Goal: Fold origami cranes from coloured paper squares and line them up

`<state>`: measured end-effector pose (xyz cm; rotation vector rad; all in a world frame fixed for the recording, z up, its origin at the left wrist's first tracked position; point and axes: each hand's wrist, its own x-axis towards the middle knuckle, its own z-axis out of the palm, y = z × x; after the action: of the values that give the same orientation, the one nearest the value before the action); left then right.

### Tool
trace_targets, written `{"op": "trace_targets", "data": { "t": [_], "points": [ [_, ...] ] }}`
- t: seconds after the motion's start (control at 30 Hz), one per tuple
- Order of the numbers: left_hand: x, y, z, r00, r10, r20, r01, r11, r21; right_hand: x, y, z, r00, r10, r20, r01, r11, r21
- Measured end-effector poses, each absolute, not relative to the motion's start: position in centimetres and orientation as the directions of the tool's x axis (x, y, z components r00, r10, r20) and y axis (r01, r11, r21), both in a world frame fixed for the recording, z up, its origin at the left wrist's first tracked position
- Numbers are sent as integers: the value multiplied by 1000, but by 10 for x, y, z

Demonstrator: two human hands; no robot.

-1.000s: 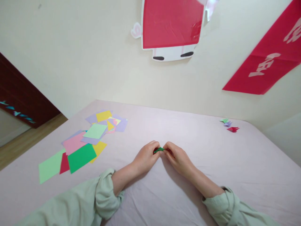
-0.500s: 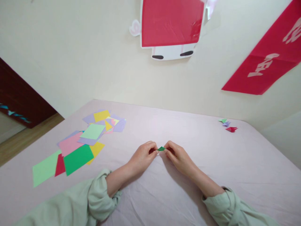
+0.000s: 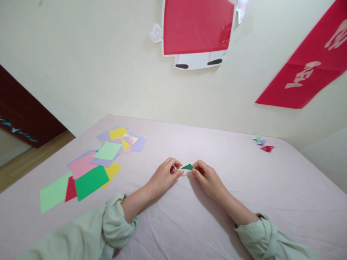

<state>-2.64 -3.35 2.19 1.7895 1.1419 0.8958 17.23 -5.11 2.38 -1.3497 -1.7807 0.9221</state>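
Observation:
A small folded piece of green paper [image 3: 187, 167] is held above the cloth-covered table, its narrow tip pointing left. My right hand [image 3: 207, 177] pinches its right end between thumb and fingers. Close by its left tip is my left hand [image 3: 166, 176], thumb and forefinger parted with a gap between them. The left fingertips look just clear of the paper. How the paper is folded inside is too small to make out.
Loose coloured sheets, among them a dark green sheet [image 3: 91, 183] and a pink sheet [image 3: 82, 164], overlap on the left of the table [image 3: 168, 139]. Several small folded paper figures, one a red figure [image 3: 267, 148], lie at the far right. A wall rises behind.
My left thumb and forefinger have opened and come off the green paper's left end. The paper stays in my right hand, now turned to show a longer pointed side.

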Motion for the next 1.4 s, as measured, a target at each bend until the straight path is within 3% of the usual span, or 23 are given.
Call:
{"op": "trace_targets", "data": {
  "t": [0.37,0.97,1.4],
  "points": [
    [-20,-38,23,417,893,173,363,-338,868,159,-57,18,-259,957,130,503,249,-828],
    [-30,-31,16,261,962,75,319,-159,934,176,-45,17,-162,981,107,432,168,-886],
    [-25,-38,20,322,941,108,404,-240,883,165,-51,27,-220,968,121,365,196,-910]
  ]
}}
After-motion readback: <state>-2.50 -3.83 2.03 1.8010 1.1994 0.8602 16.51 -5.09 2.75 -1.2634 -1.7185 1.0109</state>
